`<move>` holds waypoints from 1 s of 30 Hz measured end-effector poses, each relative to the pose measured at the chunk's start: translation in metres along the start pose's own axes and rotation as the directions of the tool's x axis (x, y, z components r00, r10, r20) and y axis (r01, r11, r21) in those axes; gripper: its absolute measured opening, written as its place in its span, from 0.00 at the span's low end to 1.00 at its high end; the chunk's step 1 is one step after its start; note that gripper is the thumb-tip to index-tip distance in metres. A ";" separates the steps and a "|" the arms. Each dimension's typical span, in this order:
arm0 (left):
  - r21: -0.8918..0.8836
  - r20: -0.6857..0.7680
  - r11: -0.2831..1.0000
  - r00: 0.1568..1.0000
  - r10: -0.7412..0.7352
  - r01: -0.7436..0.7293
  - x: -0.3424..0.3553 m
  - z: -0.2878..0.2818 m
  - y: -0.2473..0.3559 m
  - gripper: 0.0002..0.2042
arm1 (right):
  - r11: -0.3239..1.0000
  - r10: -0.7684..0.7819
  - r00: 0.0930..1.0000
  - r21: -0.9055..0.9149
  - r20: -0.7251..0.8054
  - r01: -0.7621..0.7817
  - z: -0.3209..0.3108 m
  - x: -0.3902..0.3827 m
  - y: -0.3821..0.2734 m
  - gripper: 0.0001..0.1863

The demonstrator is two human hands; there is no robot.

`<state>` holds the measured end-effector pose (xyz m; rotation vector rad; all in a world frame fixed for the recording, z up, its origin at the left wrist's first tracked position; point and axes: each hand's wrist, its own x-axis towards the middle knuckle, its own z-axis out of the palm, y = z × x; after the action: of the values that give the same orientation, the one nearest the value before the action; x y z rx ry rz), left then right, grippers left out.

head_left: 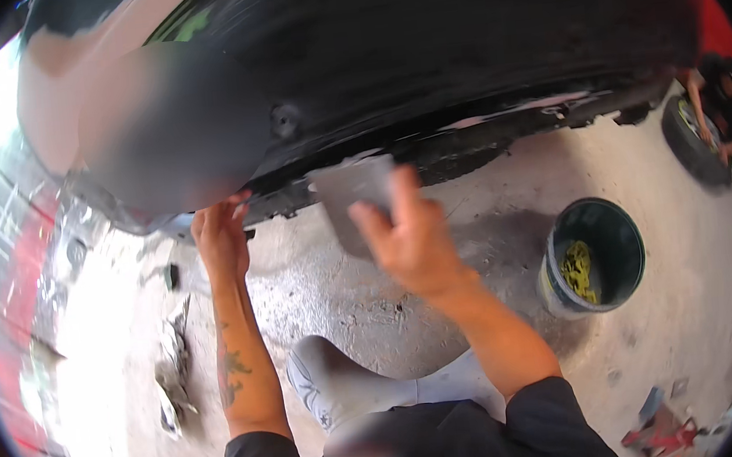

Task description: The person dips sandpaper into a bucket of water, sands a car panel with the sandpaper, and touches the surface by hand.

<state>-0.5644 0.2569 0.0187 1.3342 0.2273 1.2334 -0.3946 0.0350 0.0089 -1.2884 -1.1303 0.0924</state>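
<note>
A dark car body panel (pixel 454 44) curves across the far side, its lower edge ragged and chipped, with pale patches along it. My right hand (pixel 420 241) grips a flat grey sheet (pixel 350 199), thumb and fingers across its right side. The sheet's far edge lies up against the panel's lower edge; whether they touch I cannot tell. To the left, my left hand (pixel 221 234) is raised to the same lower edge with its fingers curled together. A blurred area covers the panel just beyond it, and what those fingers hold is hard to make out.
A dark green bucket (pixel 636 246) with yellow-green material inside stands right of my right arm. At the far right, another person (pixel 723 97) handles a wheel (pixel 688 144). Crumpled material (pixel 173 370) lies on the concrete floor at left; red scraps (pixel 663 429) lie lower right.
</note>
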 end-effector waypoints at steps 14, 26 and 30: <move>-0.063 -0.026 0.998 1.000 -0.012 0.011 -0.007 -0.002 0.004 0.14 | 0.996 -0.089 0.971 -0.034 -0.220 0.084 0.019 0.013 -0.025 0.14; -0.083 -0.076 0.996 0.996 -0.046 0.039 -0.006 0.001 0.000 0.14 | 0.966 -0.235 0.966 -0.135 -0.113 0.219 0.079 0.024 -0.031 0.17; -0.113 -0.082 0.993 0.996 -0.036 0.026 -0.008 -0.002 0.003 0.14 | 0.963 -0.268 0.950 -0.055 -0.161 0.263 0.093 0.025 -0.030 0.17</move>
<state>-0.5707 0.2512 0.0166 1.1799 0.2339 1.2588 -0.4624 0.1057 0.0347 -1.1386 -1.1529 -0.2316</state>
